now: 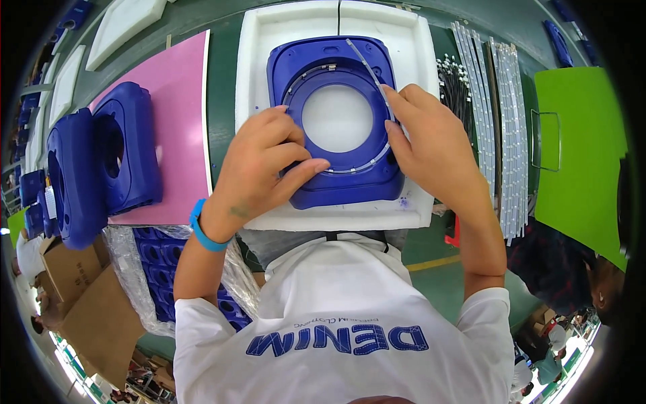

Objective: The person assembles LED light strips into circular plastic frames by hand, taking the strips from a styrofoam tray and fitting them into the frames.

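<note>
A blue plastic housing with a large round opening lies on a white foam tray. A thin, pale LED strip follows the ring-shaped groove around the opening, and its free end sticks up at the top right. At the ring's right side, my right hand pinches the strip between thumb and forefinger. My left hand rests over the left side of the housing, thumb and forefinger spread. Its thumb touches the strip at the lower edge of the ring, while the forefinger reaches the upper left; the other fingers curl.
Right of the tray are bundled black cables with white connectors and rows of LED strips. Beyond them stands a green board. Two blue housings stand on a pink surface at left. Cardboard lies lower left.
</note>
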`<state>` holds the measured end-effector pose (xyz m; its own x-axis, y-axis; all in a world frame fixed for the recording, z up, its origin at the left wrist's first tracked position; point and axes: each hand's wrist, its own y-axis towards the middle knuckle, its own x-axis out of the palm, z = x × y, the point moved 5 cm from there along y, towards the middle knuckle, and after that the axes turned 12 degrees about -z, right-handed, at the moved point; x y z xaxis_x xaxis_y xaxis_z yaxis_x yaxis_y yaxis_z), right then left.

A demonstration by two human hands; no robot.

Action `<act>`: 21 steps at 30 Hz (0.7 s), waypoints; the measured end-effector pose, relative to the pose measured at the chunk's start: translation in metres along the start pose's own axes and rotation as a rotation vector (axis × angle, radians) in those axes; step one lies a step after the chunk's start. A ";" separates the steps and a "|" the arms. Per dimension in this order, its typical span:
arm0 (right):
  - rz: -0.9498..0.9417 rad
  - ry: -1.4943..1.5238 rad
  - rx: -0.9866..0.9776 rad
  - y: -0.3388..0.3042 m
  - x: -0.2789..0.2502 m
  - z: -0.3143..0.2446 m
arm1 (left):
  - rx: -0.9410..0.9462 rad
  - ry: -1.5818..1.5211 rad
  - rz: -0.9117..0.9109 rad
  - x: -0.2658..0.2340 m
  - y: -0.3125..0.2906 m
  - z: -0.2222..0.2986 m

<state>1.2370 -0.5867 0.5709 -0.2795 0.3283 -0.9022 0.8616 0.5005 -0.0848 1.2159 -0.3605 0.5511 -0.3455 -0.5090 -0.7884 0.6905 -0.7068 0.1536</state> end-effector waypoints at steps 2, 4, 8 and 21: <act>-0.011 -0.086 -0.011 0.003 0.003 -0.003 | 0.003 0.080 0.149 -0.014 0.024 0.010; -0.002 -0.127 -0.005 0.003 0.004 -0.005 | 0.000 0.161 0.300 -0.015 0.053 0.005; 0.022 -0.135 -0.003 0.000 0.005 -0.009 | 0.141 0.330 0.305 -0.017 0.089 -0.020; 0.162 -0.286 -0.006 -0.007 0.022 -0.015 | 0.198 0.634 0.199 0.013 0.099 -0.015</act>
<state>1.2187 -0.5712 0.5583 -0.0077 0.1657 -0.9861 0.8825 0.4648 0.0712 1.2891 -0.4298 0.5474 0.2552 -0.2954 -0.9207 0.5521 -0.7372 0.3896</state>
